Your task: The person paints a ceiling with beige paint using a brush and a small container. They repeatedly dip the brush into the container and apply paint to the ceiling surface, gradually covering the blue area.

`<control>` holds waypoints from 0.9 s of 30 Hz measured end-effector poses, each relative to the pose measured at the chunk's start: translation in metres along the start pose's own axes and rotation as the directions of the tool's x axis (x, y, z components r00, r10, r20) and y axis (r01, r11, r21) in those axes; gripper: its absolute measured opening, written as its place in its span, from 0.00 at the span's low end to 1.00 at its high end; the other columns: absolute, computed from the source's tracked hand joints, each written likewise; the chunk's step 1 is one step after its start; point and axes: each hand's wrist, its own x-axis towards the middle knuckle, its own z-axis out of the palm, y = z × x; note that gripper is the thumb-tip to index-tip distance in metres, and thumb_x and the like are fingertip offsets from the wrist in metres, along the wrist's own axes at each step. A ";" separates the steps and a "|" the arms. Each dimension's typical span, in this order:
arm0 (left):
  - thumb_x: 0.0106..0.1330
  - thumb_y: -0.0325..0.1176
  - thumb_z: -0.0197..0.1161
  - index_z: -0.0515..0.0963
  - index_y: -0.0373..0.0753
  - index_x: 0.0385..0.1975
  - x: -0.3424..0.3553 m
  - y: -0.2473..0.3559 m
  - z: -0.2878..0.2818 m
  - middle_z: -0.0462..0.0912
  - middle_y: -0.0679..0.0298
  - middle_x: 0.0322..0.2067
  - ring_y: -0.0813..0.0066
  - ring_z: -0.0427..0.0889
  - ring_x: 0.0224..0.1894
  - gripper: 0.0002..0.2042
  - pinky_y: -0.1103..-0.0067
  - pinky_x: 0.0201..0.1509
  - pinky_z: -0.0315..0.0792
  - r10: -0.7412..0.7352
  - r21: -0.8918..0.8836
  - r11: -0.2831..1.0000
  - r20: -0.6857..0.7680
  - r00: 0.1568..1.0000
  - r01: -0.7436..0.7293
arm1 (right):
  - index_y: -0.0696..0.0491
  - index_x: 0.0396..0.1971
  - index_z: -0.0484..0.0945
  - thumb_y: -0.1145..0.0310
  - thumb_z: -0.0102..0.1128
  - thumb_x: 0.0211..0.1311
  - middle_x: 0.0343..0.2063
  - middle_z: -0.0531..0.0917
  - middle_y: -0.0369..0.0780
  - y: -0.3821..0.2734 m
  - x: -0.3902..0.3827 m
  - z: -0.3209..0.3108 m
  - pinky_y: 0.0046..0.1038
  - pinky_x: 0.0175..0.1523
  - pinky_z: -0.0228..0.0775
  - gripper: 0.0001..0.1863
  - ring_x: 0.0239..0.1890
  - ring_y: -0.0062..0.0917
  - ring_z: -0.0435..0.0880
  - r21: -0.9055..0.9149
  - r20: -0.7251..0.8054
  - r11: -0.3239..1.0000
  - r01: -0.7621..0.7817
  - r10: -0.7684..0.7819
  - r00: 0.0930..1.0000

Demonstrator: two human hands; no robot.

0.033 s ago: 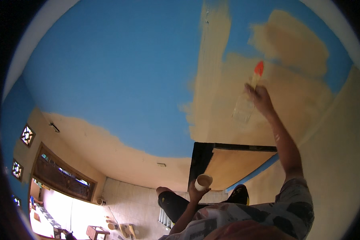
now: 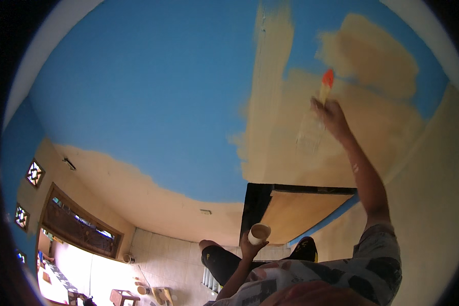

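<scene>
My right hand point(image 2: 332, 116) is raised against the wall, closed round the handle of a paintbrush point(image 2: 327, 79). The handle is pale with an orange-red end that points up; the bristle end, below my fingers, is blurred. Beneath it a wet, paler streak of paint point(image 2: 309, 138) lies on the beige area. Low in front of me, my left hand point(image 2: 248, 248) grips a white cup point(image 2: 259, 233); something pale shows inside it. The wall point(image 2: 153, 97) is blue, with beige patches on its right part and a beige band lower down.
Below the painted area stands a dark-edged piece with a light-brown panel point(image 2: 303, 211). My knees are bent above a ladder-like rack of pale bars point(image 2: 209, 280). Down left are a doorway with a dark wooden transom point(image 2: 81, 222), a small stool point(image 2: 123, 297) and tiled floor point(image 2: 163, 255).
My right hand and the paintbrush have shifted slightly upward along the wall. The cup in my left hand stays almost in place.
</scene>
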 end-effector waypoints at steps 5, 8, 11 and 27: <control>0.31 0.44 0.85 0.73 0.34 0.46 -0.001 0.001 0.002 0.81 0.53 0.39 0.58 0.82 0.42 0.40 0.66 0.45 0.77 -0.020 0.000 1.000 -0.008 1.000 0.020 | 0.51 0.20 0.69 0.49 0.54 0.67 0.18 0.61 0.26 -0.086 0.076 -0.020 0.22 0.26 0.50 0.23 0.22 0.12 0.58 0.039 0.010 0.979 0.201 -0.202 0.979; 0.31 0.46 0.84 0.73 0.33 0.46 -0.003 -0.012 0.007 0.81 0.53 0.39 0.57 0.82 0.42 0.40 0.66 0.44 0.78 -0.021 0.010 1.000 -0.001 1.000 0.021 | 0.51 0.17 0.66 0.46 0.54 0.66 0.16 0.60 0.26 -0.133 0.094 -0.014 0.23 0.25 0.47 0.26 0.20 0.13 0.57 0.017 0.020 0.962 0.274 -0.274 0.961; 0.31 0.46 0.84 0.73 0.33 0.47 -0.003 -0.012 0.004 0.81 0.53 0.39 0.57 0.82 0.42 0.41 0.66 0.44 0.78 -0.022 0.023 1.000 0.015 1.000 0.022 | 0.53 0.18 0.68 0.43 0.55 0.64 0.16 0.62 0.27 -0.155 0.108 0.004 0.24 0.26 0.51 0.28 0.21 0.15 0.59 0.043 0.009 0.948 0.314 -0.315 0.949; 0.32 0.46 0.85 0.73 0.34 0.48 -0.001 -0.008 0.003 0.80 0.54 0.42 0.60 0.81 0.44 0.41 0.68 0.47 0.77 -0.015 0.002 1.000 0.020 1.000 0.015 | 0.59 0.34 0.79 0.43 0.59 0.61 0.32 0.81 0.38 -0.165 0.166 -0.005 0.30 0.41 0.70 0.28 0.35 0.24 0.78 0.314 -0.090 0.924 0.221 -0.203 0.975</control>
